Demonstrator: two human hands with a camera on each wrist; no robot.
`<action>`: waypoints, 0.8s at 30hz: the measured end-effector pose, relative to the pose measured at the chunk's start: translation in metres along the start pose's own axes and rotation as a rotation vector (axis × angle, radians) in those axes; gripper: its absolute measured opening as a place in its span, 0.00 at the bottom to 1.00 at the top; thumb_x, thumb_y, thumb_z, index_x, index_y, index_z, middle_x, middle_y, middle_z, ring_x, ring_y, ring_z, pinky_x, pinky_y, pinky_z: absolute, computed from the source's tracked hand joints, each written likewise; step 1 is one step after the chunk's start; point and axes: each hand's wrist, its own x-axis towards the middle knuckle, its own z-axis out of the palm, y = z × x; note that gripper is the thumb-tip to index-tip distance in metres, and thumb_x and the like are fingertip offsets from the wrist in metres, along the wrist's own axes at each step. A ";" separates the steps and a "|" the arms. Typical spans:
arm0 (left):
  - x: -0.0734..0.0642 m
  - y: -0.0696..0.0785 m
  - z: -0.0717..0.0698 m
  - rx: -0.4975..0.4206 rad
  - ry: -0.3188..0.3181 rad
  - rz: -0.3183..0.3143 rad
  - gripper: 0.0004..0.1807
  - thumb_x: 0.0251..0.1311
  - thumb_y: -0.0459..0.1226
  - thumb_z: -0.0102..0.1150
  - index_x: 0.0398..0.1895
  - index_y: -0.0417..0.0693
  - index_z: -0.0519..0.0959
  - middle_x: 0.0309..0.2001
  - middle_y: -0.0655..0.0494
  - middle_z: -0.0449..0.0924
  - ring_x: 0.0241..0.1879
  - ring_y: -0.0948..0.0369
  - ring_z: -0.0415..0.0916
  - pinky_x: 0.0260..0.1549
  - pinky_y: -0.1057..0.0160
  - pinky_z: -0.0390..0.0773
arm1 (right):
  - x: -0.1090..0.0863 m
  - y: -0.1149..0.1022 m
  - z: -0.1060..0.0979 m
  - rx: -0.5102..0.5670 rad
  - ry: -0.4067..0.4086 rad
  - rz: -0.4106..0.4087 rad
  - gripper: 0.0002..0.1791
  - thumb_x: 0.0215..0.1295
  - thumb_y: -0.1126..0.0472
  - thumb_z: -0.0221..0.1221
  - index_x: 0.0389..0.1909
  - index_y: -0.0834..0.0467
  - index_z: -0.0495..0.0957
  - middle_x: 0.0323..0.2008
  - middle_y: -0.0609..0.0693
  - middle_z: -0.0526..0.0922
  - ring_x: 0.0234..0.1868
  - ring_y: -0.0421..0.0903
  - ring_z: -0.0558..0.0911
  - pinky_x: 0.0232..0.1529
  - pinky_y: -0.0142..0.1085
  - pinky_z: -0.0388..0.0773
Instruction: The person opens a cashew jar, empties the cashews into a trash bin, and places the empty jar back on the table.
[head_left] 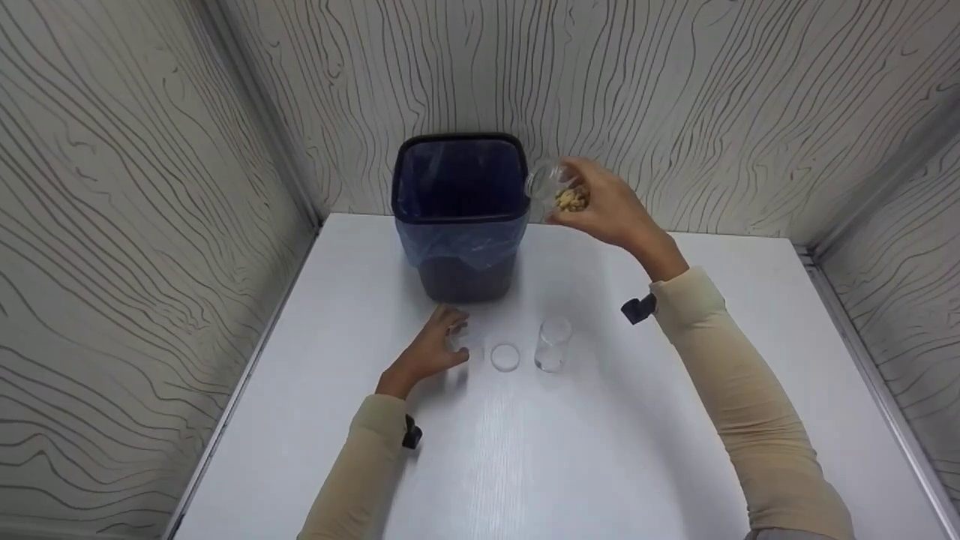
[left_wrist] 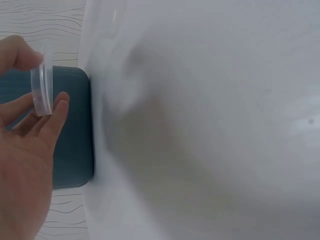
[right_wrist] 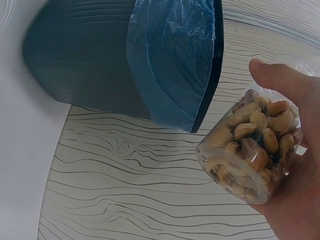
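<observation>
My right hand (head_left: 611,208) grips a clear jar (head_left: 544,180) beside the upper right rim of the bin (head_left: 469,279). The jar is tilted, its mouth turned toward the bin. Nuts (right_wrist: 270,132) fill much of its base end in the right wrist view. Low in front of the bin, my left hand (head_left: 429,351) pinches a clear round lid (left_wrist: 43,90) by its edges, thumb on one side and fingers on the other. A blue liner bag (right_wrist: 172,65) is folded over the bin's rim.
On the white table (head_left: 480,465) lie a second clear lid (head_left: 505,358) and, to its right, a second clear jar (head_left: 553,346). Wood-patterned panels (head_left: 600,82) stand behind the bin and along both sides.
</observation>
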 end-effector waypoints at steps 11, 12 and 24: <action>-0.007 -0.008 0.004 0.108 0.039 0.005 0.34 0.57 0.35 0.69 0.69 0.35 0.74 0.64 0.44 0.72 0.63 0.47 0.70 0.64 0.47 0.78 | 0.006 -0.003 0.002 -0.006 -0.017 -0.003 0.46 0.65 0.50 0.74 0.80 0.54 0.65 0.67 0.59 0.77 0.64 0.58 0.80 0.62 0.57 0.81; -0.007 -0.008 0.004 0.104 0.035 0.005 0.34 0.57 0.34 0.69 0.69 0.34 0.74 0.63 0.44 0.72 0.62 0.47 0.71 0.63 0.48 0.78 | 0.006 -0.003 0.002 -0.006 -0.018 -0.002 0.46 0.65 0.50 0.74 0.80 0.54 0.64 0.67 0.59 0.77 0.64 0.58 0.80 0.62 0.57 0.81; -0.012 -0.009 0.008 0.070 -0.022 -0.075 0.34 0.59 0.34 0.69 0.69 0.35 0.72 0.64 0.45 0.70 0.61 0.48 0.71 0.66 0.47 0.76 | 0.013 -0.003 0.002 0.007 -0.022 -0.018 0.46 0.62 0.55 0.76 0.79 0.55 0.66 0.66 0.58 0.78 0.64 0.58 0.82 0.63 0.56 0.81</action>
